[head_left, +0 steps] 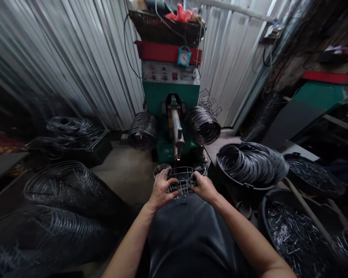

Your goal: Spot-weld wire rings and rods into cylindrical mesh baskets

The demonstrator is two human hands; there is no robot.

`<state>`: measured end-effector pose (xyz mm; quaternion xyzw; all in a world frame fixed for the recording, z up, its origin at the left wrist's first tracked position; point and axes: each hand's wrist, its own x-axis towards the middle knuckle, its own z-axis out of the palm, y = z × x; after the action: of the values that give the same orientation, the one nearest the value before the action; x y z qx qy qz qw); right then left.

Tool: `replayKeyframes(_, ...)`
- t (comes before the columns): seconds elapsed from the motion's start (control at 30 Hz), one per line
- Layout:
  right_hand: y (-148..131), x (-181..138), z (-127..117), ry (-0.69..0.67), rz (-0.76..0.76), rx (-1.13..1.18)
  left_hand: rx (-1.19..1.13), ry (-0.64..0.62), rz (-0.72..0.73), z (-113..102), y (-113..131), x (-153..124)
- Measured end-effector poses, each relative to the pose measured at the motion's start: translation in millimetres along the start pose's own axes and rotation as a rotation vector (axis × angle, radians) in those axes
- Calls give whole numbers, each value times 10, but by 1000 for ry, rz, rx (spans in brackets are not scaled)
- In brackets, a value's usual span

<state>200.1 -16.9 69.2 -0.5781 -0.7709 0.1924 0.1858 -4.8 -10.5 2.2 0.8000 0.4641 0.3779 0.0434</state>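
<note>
A small round wire basket (183,181) is held between my two hands just above my lap, in front of the green welding machine (150,96). On its left side, my left hand (162,189) grips the wires with curled fingers, an orange covering on one finger. My right hand (203,186) closes on the opposite side, its fingertips dark and pressed to the wires. Above and beyond the basket, the machine's metal arm (176,127) points toward me, its tip (178,154) apart from the basket.
Bundles of wire rings hang left (142,131) and right (203,125) of the machine. To the right stand a tub of wire rings (251,164) and a tub of short wire pieces (292,231). Large wire coils (72,185) lie at left. A blue clock (184,57) hangs on the machine.
</note>
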Motion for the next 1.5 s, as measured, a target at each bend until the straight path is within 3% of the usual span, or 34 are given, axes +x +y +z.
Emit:
replayKeyframes(0.27,-54,11,-36,-105,9,29,63,-55,-43,-133,98,46)
replayKeyframes(0.47,-49,56,335,147,-7,69,57,-68,-83,-38,217,75)
replayKeyframes(0.57,-10,32,492,185,-16,131,34,-63,-90,-3,270,78)
replayKeyframes(0.77,144,70,441,33,-119,407,22,-70,-119,-21,253,85)
replayKeyframes(1.0,195,111,186,-169,-368,202,-21,-66,-123,-60,206,118)
replayKeyframes(1.23,190,114,226,-149,-394,81,-44,-86,-136,-55,161,123)
replayKeyframes(1.5,236,173,283,-103,-392,150,-94,-106,-182,1,95,125)
